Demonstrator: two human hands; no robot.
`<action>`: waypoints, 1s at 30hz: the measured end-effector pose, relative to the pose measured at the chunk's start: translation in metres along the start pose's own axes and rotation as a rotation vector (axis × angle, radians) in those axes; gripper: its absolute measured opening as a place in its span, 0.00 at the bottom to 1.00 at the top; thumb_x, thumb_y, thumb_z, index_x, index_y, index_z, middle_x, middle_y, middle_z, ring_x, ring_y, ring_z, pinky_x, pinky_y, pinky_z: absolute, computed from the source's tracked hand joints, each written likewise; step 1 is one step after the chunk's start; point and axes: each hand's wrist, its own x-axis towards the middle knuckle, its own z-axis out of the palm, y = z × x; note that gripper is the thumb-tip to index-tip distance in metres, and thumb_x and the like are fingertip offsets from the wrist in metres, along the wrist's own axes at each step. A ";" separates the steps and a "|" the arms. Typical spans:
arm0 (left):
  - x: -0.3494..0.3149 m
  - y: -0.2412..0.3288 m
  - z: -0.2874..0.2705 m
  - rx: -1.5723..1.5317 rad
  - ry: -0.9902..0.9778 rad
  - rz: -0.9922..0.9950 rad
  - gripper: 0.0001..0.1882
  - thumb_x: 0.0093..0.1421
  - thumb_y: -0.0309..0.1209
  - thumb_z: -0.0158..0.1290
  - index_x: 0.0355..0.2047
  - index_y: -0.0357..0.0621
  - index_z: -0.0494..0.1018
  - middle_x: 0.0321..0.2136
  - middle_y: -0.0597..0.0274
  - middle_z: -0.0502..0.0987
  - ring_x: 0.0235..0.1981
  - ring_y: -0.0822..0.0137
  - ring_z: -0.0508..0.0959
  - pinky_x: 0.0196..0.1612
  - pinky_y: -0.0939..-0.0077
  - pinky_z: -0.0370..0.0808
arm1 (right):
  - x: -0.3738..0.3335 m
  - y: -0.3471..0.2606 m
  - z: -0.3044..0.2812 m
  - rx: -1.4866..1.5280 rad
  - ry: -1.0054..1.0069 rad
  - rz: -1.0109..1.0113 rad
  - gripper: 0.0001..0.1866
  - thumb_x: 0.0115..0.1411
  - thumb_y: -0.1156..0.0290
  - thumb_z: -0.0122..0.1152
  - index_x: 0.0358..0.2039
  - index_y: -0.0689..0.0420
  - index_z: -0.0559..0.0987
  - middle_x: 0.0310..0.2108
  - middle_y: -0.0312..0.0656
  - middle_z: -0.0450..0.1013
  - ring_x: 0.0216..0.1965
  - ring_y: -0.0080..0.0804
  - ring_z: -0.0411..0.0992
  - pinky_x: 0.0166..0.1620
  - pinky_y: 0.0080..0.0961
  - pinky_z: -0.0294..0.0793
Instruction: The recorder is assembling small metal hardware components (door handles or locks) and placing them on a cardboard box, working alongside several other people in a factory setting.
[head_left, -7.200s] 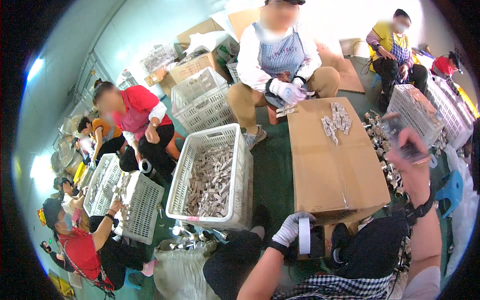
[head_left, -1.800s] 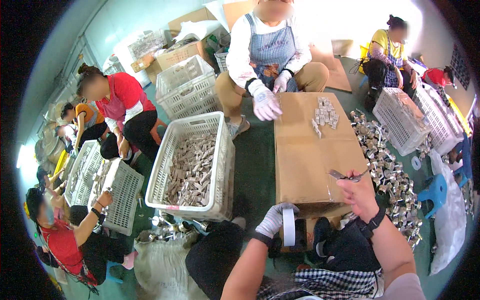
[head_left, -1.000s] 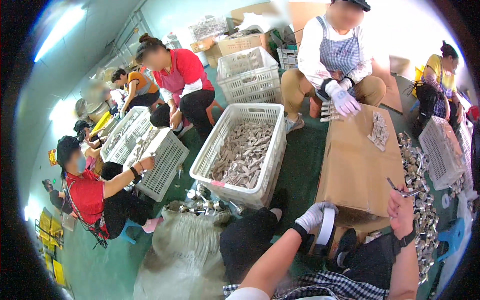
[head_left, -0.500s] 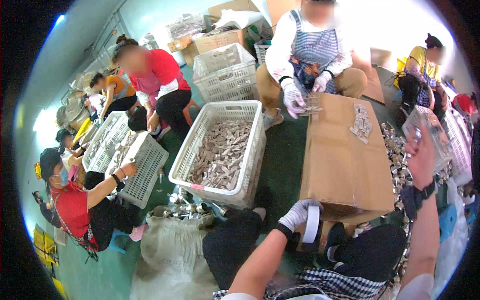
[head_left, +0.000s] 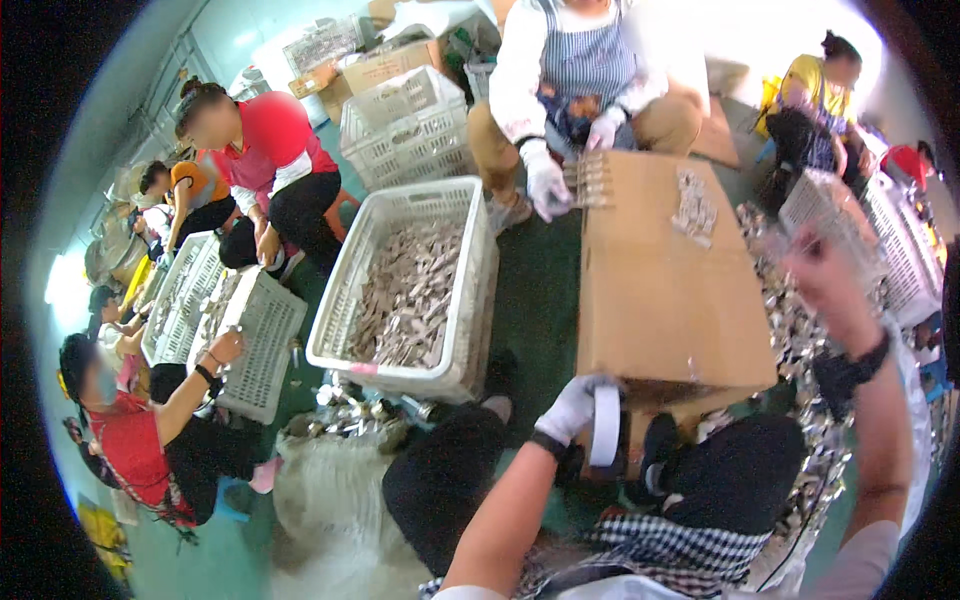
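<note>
My left hand point(head_left: 571, 409), in a light glove with a dark wristband, is closed around a roll of white tape point(head_left: 605, 428) at the near edge of a cardboard box point(head_left: 670, 300). To the right of the box, my right hand point(head_left: 828, 285) is raised over a heap of shiny metal parts point(head_left: 800, 350). Motion smears its fingers, so I cannot make out what they hold. A group of small flat metal pieces point(head_left: 694, 208) lies on the far right of the box top. At the far left corner is a row of similar pieces point(head_left: 593, 182), touched by a co-worker's gloved hand point(head_left: 547, 185).
A white crate point(head_left: 318, 345) full of small metal pieces stands left of the box. A pale sack point(head_left: 330, 510) with metal fittings point(head_left: 350, 412) lies before it. Other people sit working at crates point(head_left: 255, 345) on both sides. More crates point(head_left: 405, 140) are stacked behind.
My view has shifted, so the scene sits further left and higher. My right hand has become blurred. The co-worker's hands have moved apart around the row of pieces. My left hand keeps the tape.
</note>
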 end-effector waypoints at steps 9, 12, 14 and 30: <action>-0.015 -0.007 -0.028 -0.440 -0.030 -0.133 0.12 0.47 0.19 0.58 0.34 0.41 0.74 0.32 0.64 0.76 0.33 0.72 0.75 0.38 0.77 0.74 | -0.063 0.017 0.059 0.236 -0.152 0.162 0.18 0.40 0.75 0.65 0.31 0.52 0.67 0.26 0.28 0.63 0.25 0.16 0.60 0.26 0.15 0.60; -0.014 0.011 -0.011 0.169 -0.026 -0.040 0.16 0.44 0.15 0.58 0.35 0.40 0.74 0.34 0.61 0.77 0.37 0.67 0.76 0.42 0.72 0.75 | -0.064 0.087 0.091 0.295 -0.165 0.154 0.21 0.40 0.72 0.70 0.32 0.54 0.67 0.27 0.31 0.65 0.29 0.21 0.64 0.33 0.19 0.65; -0.018 0.006 -0.014 0.170 -0.011 -0.001 0.16 0.43 0.15 0.58 0.35 0.40 0.74 0.34 0.61 0.77 0.37 0.67 0.76 0.42 0.72 0.75 | -0.066 0.106 0.108 0.267 -0.185 0.161 0.24 0.40 0.70 0.73 0.33 0.56 0.67 0.28 0.33 0.66 0.31 0.23 0.66 0.38 0.22 0.67; -0.010 -0.010 -0.018 -0.076 -0.042 -0.023 0.07 0.56 0.26 0.50 0.33 0.38 0.75 0.30 0.63 0.77 0.31 0.70 0.75 0.36 0.74 0.75 | -0.075 0.089 0.122 0.157 -0.130 -0.113 0.24 0.38 0.77 0.69 0.34 0.56 0.65 0.32 0.35 0.64 0.35 0.24 0.63 0.41 0.24 0.65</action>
